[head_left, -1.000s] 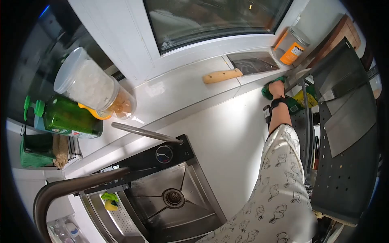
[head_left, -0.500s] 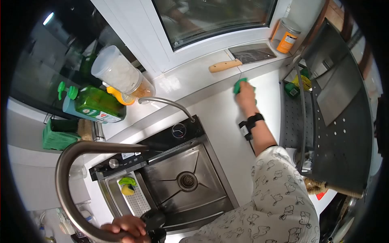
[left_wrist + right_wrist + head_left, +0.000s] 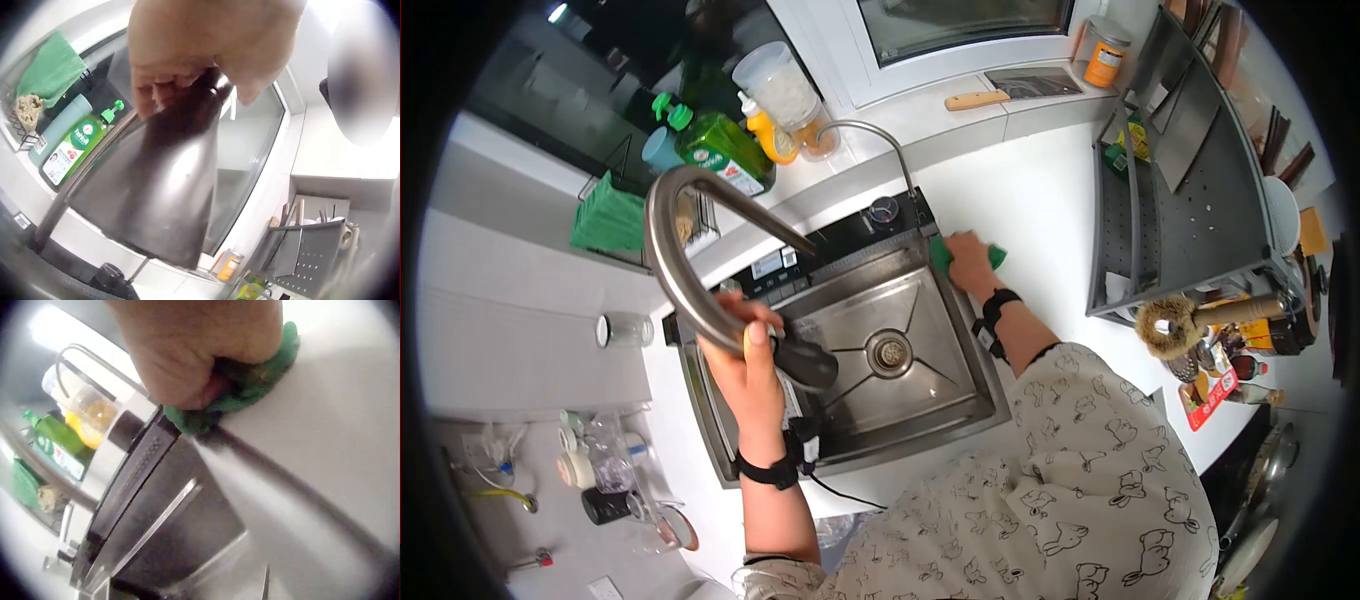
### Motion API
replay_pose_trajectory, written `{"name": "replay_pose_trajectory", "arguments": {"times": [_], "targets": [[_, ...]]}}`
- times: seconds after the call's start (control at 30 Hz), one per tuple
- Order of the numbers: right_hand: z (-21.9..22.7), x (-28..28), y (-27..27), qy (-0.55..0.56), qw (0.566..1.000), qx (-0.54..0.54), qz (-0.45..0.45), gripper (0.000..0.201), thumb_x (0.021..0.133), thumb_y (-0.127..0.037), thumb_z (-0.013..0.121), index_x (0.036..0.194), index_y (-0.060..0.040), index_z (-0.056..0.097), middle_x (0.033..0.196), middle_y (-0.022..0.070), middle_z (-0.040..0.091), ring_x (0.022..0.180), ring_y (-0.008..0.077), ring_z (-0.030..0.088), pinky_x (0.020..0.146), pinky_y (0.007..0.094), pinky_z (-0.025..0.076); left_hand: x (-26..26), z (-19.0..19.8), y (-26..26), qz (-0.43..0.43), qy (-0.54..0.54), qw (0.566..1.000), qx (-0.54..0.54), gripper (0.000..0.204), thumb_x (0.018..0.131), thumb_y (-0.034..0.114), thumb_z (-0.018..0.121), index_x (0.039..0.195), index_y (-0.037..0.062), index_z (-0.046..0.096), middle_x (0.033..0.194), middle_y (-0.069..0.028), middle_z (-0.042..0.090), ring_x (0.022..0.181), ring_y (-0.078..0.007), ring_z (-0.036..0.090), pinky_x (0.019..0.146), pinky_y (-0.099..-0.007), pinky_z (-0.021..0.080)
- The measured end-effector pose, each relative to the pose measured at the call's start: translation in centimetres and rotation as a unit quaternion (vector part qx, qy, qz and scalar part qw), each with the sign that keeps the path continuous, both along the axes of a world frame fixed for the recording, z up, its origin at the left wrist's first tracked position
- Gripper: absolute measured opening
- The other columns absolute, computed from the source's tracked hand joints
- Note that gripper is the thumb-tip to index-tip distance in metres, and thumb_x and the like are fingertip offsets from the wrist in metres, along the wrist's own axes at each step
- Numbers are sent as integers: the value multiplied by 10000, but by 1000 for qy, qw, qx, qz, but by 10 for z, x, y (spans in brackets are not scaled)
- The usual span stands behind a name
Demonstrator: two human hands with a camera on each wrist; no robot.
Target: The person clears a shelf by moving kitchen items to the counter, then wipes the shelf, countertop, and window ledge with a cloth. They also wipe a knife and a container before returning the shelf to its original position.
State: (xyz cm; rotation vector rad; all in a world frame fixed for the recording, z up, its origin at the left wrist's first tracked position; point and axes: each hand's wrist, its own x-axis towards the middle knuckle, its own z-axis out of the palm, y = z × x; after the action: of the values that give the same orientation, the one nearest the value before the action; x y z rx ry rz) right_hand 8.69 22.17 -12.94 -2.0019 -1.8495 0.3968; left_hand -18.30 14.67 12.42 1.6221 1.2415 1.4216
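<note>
My right hand (image 3: 972, 265) holds a bunched green cloth (image 3: 290, 350) against the white counter, right at the sink's (image 3: 990, 402) right edge. In the right wrist view, the thumb and curled fingers press into the cloth, and part of it is hidden under the palm. My left hand (image 3: 750, 375) grips the brushed metal faucet (image 3: 662, 235) by its dark spray head (image 3: 808, 366), which hangs over the sink basin. From the left wrist, the spray head (image 3: 169, 187) looms large below the curled fingers (image 3: 145, 103).
Behind the sink, the ledge bears a green dish soap bottle (image 3: 725, 150), plastic jars (image 3: 775, 85) and a cleaver (image 3: 977, 101). A thin curved tap (image 3: 870, 127) rises nearby. To the right stands a dark metal rack (image 3: 1210, 220), with a round brush (image 3: 1168, 328) at its front.
My right hand has drawn the green cloth from the rack's side along the counter to the sink edge. The left hand has come into view on the faucet, and the head view has shifted.
</note>
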Motion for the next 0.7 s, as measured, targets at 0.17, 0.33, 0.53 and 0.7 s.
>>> {"name": "replay_pose_trajectory", "arguments": {"times": [0.17,0.33,0.53,0.7], "targets": [[24,-52,-53,503,850,-147,50,364,778,-49,468,1139,-44,514,997,95,578,932,180,526,842,326,422,-21,1,-35,61,69,993,79,737,798,423,602,1321,19,277,1210,-160,462,1119,-243,450,981,-365,314],[65,46,-25,610,783,-102,-68,389,828,-76,365,1201,-77,478,941,66,584,753,165,565,642,295,502,-77,-43,-151,94,113,977,-154,242,869,107,513,1081,-9,504,966,-97,564,861,-166,559,804,-297,430],[3,210,66,-10,969,-61,-239,475,811,-66,435,1262,-214,460,1101,134,550,924,302,555,801,370,468,-176,-182,-399,94,451,771,-440,151,833,156,560,886,17,590,804,-176,626,761,-330,612,648,-350,478],[-5,157,65,-51,980,-18,-190,507,804,-27,429,1204,-330,508,1183,73,485,1053,338,440,889,395,419,-245,-162,-379,137,491,757,-409,145,833,151,557,885,19,591,811,-176,625,773,-333,608,657,-353,477]]}}
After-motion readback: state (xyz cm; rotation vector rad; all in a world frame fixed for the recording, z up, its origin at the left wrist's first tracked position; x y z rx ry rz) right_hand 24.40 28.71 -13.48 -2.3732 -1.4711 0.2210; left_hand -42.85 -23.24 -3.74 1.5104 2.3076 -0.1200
